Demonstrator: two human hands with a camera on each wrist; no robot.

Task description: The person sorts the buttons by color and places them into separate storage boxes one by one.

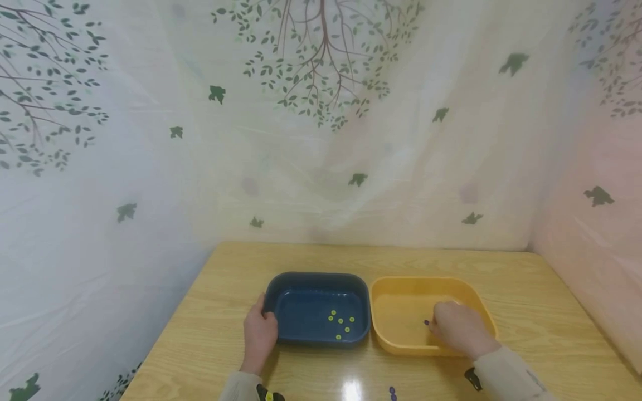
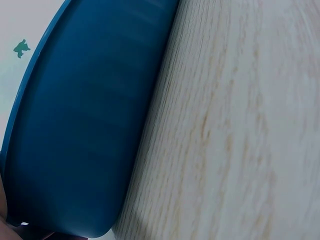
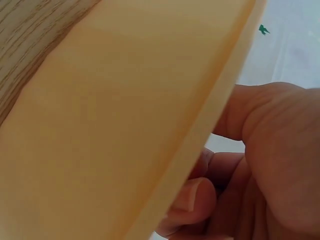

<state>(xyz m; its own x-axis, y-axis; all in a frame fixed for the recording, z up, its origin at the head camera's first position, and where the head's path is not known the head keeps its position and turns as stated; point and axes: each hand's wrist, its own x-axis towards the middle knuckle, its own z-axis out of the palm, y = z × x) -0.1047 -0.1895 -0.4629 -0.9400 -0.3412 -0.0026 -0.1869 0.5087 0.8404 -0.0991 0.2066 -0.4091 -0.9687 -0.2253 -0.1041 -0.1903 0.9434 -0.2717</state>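
Observation:
The left hand (image 1: 261, 334) grips the left rim of a dark blue tray (image 1: 321, 280), thumb over the edge. In the left wrist view the blue tray's outer wall (image 2: 85, 115) fills much of the picture. Several small yellow button-like discs (image 1: 340, 321) lie on that tray's floor. Over the inside of a yellow tray (image 1: 401, 342) the right hand (image 1: 461, 327) reaches with curled fingers. A small purple disc (image 1: 427, 322) shows right beside its fingertips; whether it is pinched cannot be seen. The yellow wall (image 3: 115, 115) hides those fingertips in the right wrist view.
The two trays stand side by side on a wooden table (image 1: 281, 253). A few small purple pieces (image 1: 393, 392) lie on the table at the near edge of the head view. A pale curtain (image 1: 301, 167) printed with leaves rises behind the table and along both sides.

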